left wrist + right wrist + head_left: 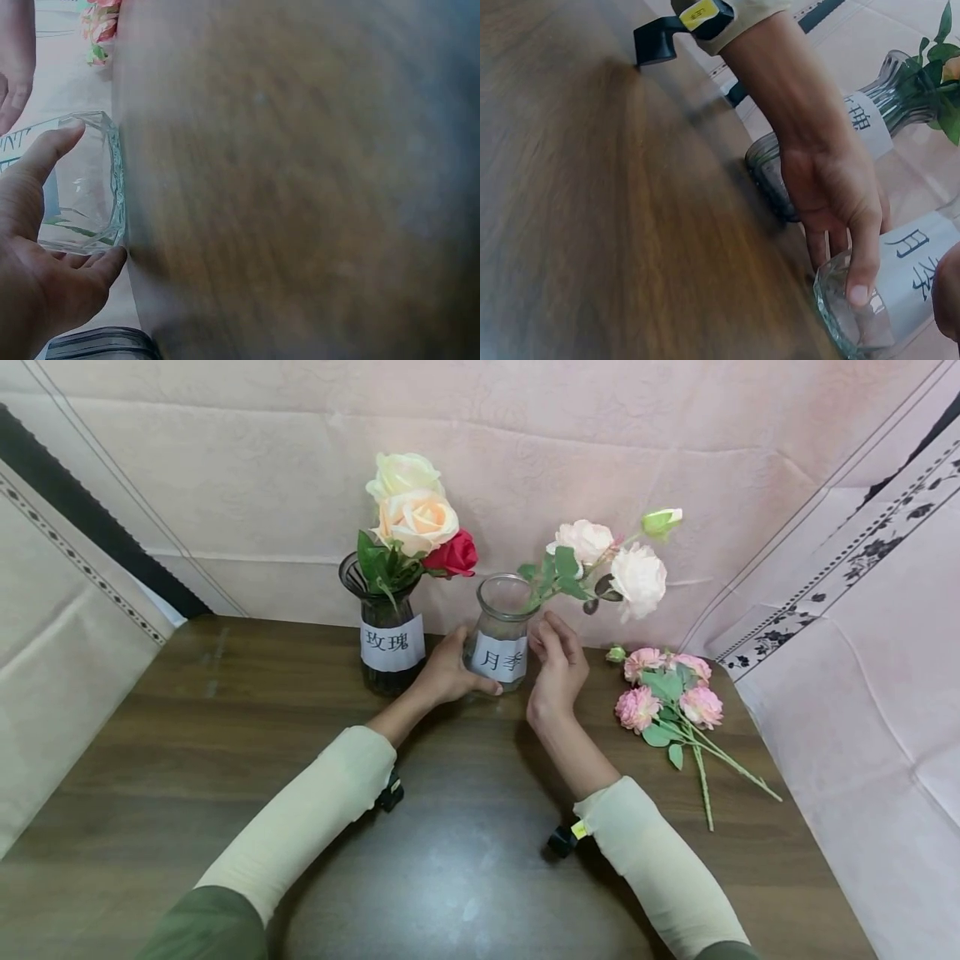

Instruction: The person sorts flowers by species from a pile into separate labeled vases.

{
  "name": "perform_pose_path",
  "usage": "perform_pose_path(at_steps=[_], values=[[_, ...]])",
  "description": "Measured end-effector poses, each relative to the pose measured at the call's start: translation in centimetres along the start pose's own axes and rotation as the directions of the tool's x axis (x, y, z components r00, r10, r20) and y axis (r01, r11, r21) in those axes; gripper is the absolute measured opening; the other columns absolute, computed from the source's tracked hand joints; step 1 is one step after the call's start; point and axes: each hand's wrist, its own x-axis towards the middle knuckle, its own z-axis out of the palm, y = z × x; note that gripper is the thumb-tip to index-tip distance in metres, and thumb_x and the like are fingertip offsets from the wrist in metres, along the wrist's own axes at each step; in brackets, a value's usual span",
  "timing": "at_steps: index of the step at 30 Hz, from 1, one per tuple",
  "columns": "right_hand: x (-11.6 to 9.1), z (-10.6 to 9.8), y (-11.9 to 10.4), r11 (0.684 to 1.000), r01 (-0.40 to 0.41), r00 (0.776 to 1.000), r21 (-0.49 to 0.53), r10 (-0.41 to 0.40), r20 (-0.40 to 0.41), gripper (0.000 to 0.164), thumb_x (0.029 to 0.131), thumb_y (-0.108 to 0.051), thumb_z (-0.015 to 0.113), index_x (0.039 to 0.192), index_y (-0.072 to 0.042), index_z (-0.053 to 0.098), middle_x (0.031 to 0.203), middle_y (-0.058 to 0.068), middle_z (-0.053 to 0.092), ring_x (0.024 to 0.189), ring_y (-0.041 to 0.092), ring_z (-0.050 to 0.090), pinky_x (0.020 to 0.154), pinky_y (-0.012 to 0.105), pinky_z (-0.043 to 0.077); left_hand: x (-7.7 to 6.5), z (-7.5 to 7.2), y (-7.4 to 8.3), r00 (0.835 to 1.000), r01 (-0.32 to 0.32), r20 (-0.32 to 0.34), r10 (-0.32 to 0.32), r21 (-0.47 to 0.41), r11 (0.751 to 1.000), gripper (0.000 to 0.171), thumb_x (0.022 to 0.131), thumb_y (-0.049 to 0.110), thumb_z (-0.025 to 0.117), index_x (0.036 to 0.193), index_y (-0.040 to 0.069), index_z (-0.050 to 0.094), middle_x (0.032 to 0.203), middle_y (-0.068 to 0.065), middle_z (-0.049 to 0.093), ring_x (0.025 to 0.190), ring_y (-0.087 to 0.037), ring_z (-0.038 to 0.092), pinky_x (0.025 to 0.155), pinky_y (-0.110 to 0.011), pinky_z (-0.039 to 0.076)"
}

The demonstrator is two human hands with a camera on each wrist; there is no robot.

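My left hand (447, 675) holds the low part of a clear glass vase (506, 597), thumb in front and fingers behind. The vase stands on the table and has a white paper label (498, 658) with black characters. Out of its mouth, white artificial flowers (637, 578) with leaves and a green bud lean right. Beside the vase on the right is my right hand (557, 668), its fingers loosely bent and grasping nothing visible; whether they touch the glass is unclear. In the left wrist view, the thumb lies over the glass vase (82, 180) near its base.
Close on the left stands a dark glass vase (386, 681), also labelled, with cream, peach and red roses (417, 521). Pink artificial flowers (637, 707) lie on the wooden table (450, 852) at right. A pale cloth backdrop (262, 485) rises behind the table.
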Motion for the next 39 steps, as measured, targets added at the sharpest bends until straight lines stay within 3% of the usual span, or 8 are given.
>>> perform_pose_path(at_steps=[8,15,24,33,39], values=[[0.5,-1.6,-0.3,1.0,-0.017,0.999,-0.02,0.018,0.035,0.015,0.104,0.002,0.073,0.114,-0.002,0.083,0.104,0.0,0.081,0.097,0.015,0.076,0.095,0.036,0.063,-0.8,-0.1,0.8,1.0,0.014,-0.003,-0.014,-0.02,1.0,0.118,0.077,0.025,0.106,0.171,0.006,0.038,0.167,-0.021,0.054,0.155,-0.04,0.053,0.129,-0.056,0.045],[1.0,-3.0,-1.0,0.997,0.001,0.999,-0.079,0.003,0.047,0.017,0.104,0.004,0.071,0.117,0.0,0.082,0.104,0.005,0.082,0.098,0.025,0.08,0.094,0.039,0.065,-0.8,-0.1,0.9,1.0,0.004,0.01,-0.004,-0.007,1.0,0.122,0.079,0.025,0.105,0.175,0.008,0.032,0.172,-0.018,0.05,0.16,-0.037,0.05,0.132,-0.054,0.043],[2.0,-4.8,-2.6,0.997,0.019,0.997,-0.073,-0.014,0.07,0.017,0.106,0.007,0.068,0.116,0.0,0.08,0.099,0.005,0.084,0.087,0.014,0.082,0.088,0.031,0.066,-0.9,-0.2,1.1,1.0,0.011,0.028,-0.012,0.007,1.0,0.123,0.08,0.027,0.104,0.176,0.008,0.029,0.175,-0.019,0.046,0.163,-0.038,0.045,0.135,-0.056,0.04],[2.6,-6.6,-4.4,0.993,0.021,0.995,-0.112,-0.01,0.097,0.016,0.108,0.003,0.069,0.121,0.007,0.076,0.101,0.008,0.085,0.091,0.016,0.085,0.087,0.031,0.066,-0.8,-0.4,1.2,1.0,0.009,0.028,-0.009,0.01,1.0,0.123,0.08,0.026,0.104,0.176,0.008,0.029,0.175,-0.018,0.046,0.164,-0.037,0.045,0.135,-0.055,0.038],[2.9,-8.0,-4.9,0.99,0.002,0.994,-0.141,0.014,0.109,0.021,0.109,0.004,0.067,0.126,0.013,0.073,0.1,0.002,0.087,0.089,0.016,0.083,0.086,0.029,0.066,-0.9,-0.5,1.3,0.999,0.021,0.042,-0.021,0.01,1.0,0.126,0.08,0.026,0.104,0.177,0.006,0.026,0.177,-0.02,0.042,0.166,-0.039,0.042,0.136,-0.055,0.037]])
